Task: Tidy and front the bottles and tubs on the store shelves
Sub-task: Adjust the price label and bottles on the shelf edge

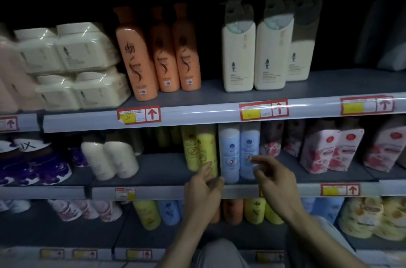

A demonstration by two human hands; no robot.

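The two pale blue bottles stood side by side at the front edge of the middle shelf (153, 169), the left blue bottle (229, 153) touching the right blue bottle (249, 147). Just left of them stood a pair of yellow bottles (198, 149), also upright and near the front.

The left hand (204, 184) reached up in front of the yellow pair's base, its fingers (207, 167) loosely spread and slightly bent, holding nothing; the thumb lay near the foot of the left blue bottle. The right hand (273, 176) hovered before the right blue bottle with fingers (258, 159) relaxed and apart, their tips over its label. Blur hid whether either hand actually touched a bottle.

Farther left on the same shelf leaned two white bottles (109, 160), and to the right stood pink floral cartons (329, 151). On the upper shelf (340, 83) sat shrink-wrapped cream tubs (66, 52) stacked two high at the left, three orange bottles (136, 54) in the middle, and cream pump bottles (238, 54) to the right. A red-and-yellow price tag (139, 115) hung on that shelf's front rail.
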